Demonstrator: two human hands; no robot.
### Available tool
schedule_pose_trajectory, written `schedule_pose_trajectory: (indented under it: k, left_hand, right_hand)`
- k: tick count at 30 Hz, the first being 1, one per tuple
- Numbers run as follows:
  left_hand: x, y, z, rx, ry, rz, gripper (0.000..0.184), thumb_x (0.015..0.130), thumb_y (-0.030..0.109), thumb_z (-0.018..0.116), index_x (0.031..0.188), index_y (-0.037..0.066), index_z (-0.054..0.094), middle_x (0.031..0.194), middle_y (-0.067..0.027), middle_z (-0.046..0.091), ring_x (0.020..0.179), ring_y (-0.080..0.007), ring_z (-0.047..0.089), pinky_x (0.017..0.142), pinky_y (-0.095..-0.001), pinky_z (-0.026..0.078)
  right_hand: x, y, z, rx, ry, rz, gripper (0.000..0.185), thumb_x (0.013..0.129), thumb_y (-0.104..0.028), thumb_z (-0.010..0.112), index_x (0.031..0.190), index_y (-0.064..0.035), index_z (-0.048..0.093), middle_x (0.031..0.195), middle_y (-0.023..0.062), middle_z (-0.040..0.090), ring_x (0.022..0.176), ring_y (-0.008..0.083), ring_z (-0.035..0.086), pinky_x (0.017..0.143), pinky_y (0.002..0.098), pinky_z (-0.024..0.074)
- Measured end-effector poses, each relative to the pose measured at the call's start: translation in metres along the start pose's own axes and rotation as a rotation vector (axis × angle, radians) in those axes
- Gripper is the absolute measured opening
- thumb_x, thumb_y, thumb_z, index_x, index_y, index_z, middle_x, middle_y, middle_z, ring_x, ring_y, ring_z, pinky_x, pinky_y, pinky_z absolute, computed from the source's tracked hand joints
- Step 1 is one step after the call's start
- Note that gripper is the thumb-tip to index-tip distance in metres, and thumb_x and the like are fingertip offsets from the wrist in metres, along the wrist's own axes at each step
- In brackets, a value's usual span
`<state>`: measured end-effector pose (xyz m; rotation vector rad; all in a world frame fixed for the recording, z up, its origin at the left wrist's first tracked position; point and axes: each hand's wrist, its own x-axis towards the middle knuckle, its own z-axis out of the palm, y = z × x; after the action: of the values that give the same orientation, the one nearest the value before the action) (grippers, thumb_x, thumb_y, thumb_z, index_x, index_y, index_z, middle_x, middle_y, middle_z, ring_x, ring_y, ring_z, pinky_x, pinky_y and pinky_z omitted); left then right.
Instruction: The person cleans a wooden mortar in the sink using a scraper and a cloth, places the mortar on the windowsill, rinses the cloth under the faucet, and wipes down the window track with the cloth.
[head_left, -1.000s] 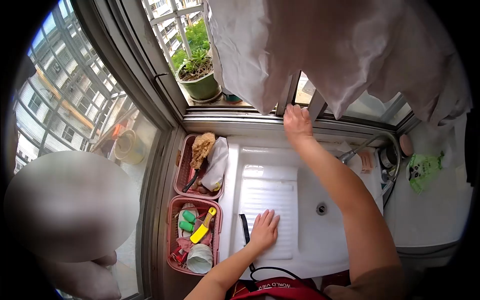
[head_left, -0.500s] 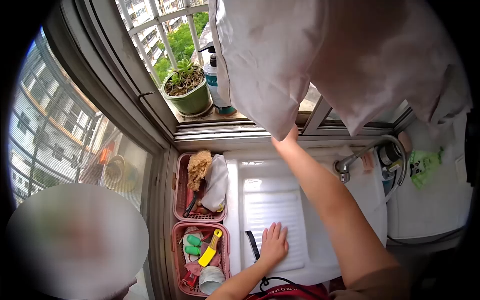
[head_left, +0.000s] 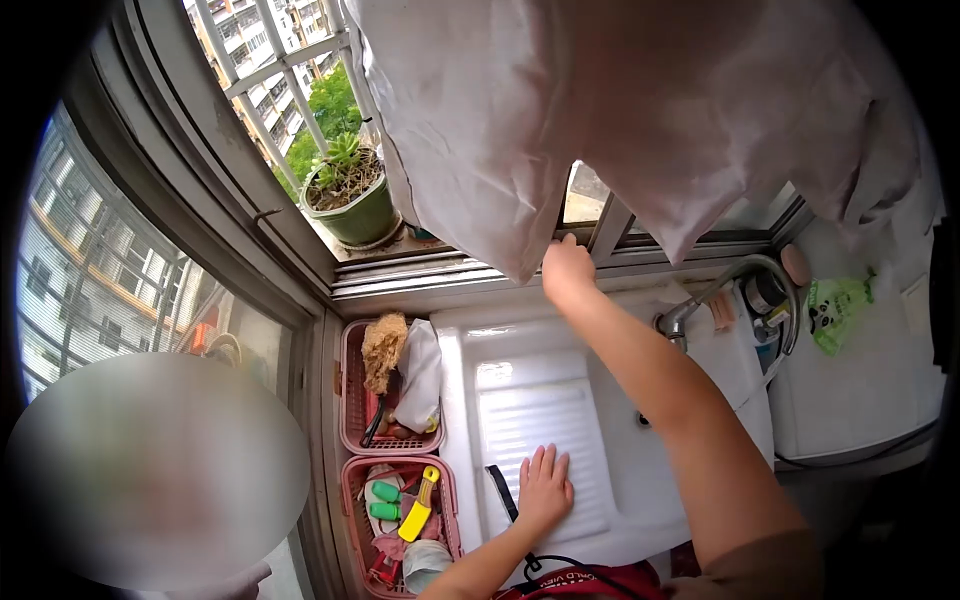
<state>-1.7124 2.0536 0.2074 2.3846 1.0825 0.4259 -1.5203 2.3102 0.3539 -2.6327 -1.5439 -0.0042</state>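
Note:
My left hand [head_left: 546, 487] lies flat with fingers spread on the ribbed washboard of the white sink [head_left: 620, 480]. A black strap [head_left: 503, 490] sticks up beside its wrist. My right arm reaches across the sink, and my right hand [head_left: 568, 268] is at the sliding window sash [head_left: 606, 232], its fingers curled at the frame's edge. The fingertips are partly hidden. Just above and to the left of that hand hangs a large pale cloth [head_left: 480, 130], which covers much of the window.
Two pink baskets hold odds and ends: the upper basket [head_left: 350, 440] a loofah [head_left: 383, 352], the lower basket [head_left: 452, 490] a yellow-handled brush [head_left: 418, 510]. A potted succulent [head_left: 350, 215] stands on the sill. The faucet [head_left: 680, 318] and a green bag [head_left: 838, 312] are at right.
My right hand has come out from behind the cloth's lower corner and now shows at the window sash. The view has shifted, and the cloth covers the pump bottle. My left hand stays put.

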Motion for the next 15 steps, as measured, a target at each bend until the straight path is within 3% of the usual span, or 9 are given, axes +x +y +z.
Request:
schedule_pose_trajectory:
  k: [3, 4, 5, 7, 10, 12, 14, 15]
  left_hand:
    - [0.003, 0.003, 0.001, -0.006, -0.003, 0.009, 0.045, 0.076, 0.016, 0.054, 0.121, 0.008, 0.051, 0.13, -0.0163, 0.044, 0.125, -0.0324, 0.038, 0.103, -0.0505, 0.027]
    - [0.002, 0.002, 0.003, -0.001, 0.004, 0.006, 0.045, 0.076, 0.016, 0.054, 0.12, 0.008, 0.052, 0.13, -0.0163, 0.044, 0.125, -0.0324, 0.038, 0.103, -0.0504, 0.027]
    - [-0.001, 0.002, 0.004, 0.006, 0.007, 0.003, 0.044, 0.076, 0.016, 0.054, 0.12, 0.008, 0.052, 0.13, -0.0162, 0.044, 0.125, -0.0323, 0.038, 0.103, -0.0502, 0.027]
    - [0.001, 0.001, 0.004, 0.013, -0.009, 0.007, 0.045, 0.077, 0.017, 0.054, 0.121, 0.008, 0.051, 0.132, -0.0162, 0.043, 0.126, -0.0319, 0.036, 0.104, -0.0502, 0.026]
    - [-0.002, 0.0, 0.003, 0.005, -0.025, 0.004, 0.046, 0.077, 0.018, 0.054, 0.123, 0.007, 0.05, 0.133, -0.0161, 0.042, 0.127, -0.0313, 0.035, 0.104, -0.0503, 0.026]
    - [-0.001, 0.001, 0.005, -0.011, -0.013, -0.007, 0.047, 0.077, 0.018, 0.054, 0.122, 0.007, 0.05, 0.133, -0.016, 0.042, 0.127, -0.0311, 0.035, 0.104, -0.0503, 0.026]
    - [-0.003, -0.001, 0.005, -0.026, -0.018, -0.006, 0.047, 0.077, 0.018, 0.054, 0.122, 0.007, 0.05, 0.134, -0.0156, 0.042, 0.127, -0.0307, 0.035, 0.104, -0.0504, 0.026]
    - [-0.005, -0.002, 0.005, -0.026, -0.02, -0.014, 0.047, 0.077, 0.018, 0.054, 0.122, 0.007, 0.05, 0.134, -0.0156, 0.042, 0.127, -0.0307, 0.035, 0.104, -0.0504, 0.026]
  right_hand:
    - [0.001, -0.017, 0.003, 0.348, -0.022, 0.014, 0.015, 0.08, -0.002, 0.054, 0.092, -0.0034, 0.063, 0.105, 0.0144, 0.056, 0.094, 0.0314, 0.06, 0.078, 0.0403, 0.0516]
    - [-0.01, -0.029, 0.007, 0.478, 0.069, -0.076, 0.016, 0.078, -0.002, 0.054, 0.093, -0.0052, 0.062, 0.102, 0.0157, 0.058, 0.095, 0.0335, 0.059, 0.079, 0.0419, 0.0498]
    - [-0.01, -0.044, 0.024, 0.694, 0.141, -0.024, 0.023, 0.076, -0.003, 0.055, 0.098, -0.0062, 0.059, 0.099, 0.0181, 0.06, 0.095, 0.0365, 0.058, 0.081, 0.0436, 0.0474]
    - [-0.003, -0.055, 0.037, 0.633, 0.202, -0.243, 0.025, 0.074, -0.004, 0.055, 0.1, -0.0049, 0.055, 0.097, 0.0187, 0.061, 0.095, 0.0379, 0.056, 0.081, 0.0445, 0.0462]
    - [-0.016, -0.033, 0.006, 0.635, 0.259, -0.287, 0.019, 0.073, 0.0, 0.054, 0.092, -0.0029, 0.056, 0.095, 0.0142, 0.059, 0.09, 0.034, 0.057, 0.078, 0.0421, 0.0483]
    - [-0.025, -0.012, -0.032, 0.211, 0.25, -0.254, 0.011, 0.071, 0.0, 0.058, 0.081, -0.0042, 0.061, 0.09, 0.0099, 0.057, 0.09, 0.0271, 0.057, 0.075, 0.0348, 0.05]
    - [0.001, 0.026, 0.007, -0.309, -0.038, -0.318, 0.02, 0.073, -0.007, 0.063, 0.092, -0.0035, 0.067, 0.096, 0.0103, 0.058, 0.091, 0.0248, 0.058, 0.072, 0.0342, 0.0505]
    - [-0.002, 0.022, 0.012, -0.342, -0.043, -0.308, 0.022, 0.073, -0.009, 0.065, 0.094, -0.0032, 0.067, 0.098, 0.0113, 0.059, 0.092, 0.0253, 0.058, 0.074, 0.0345, 0.0504]
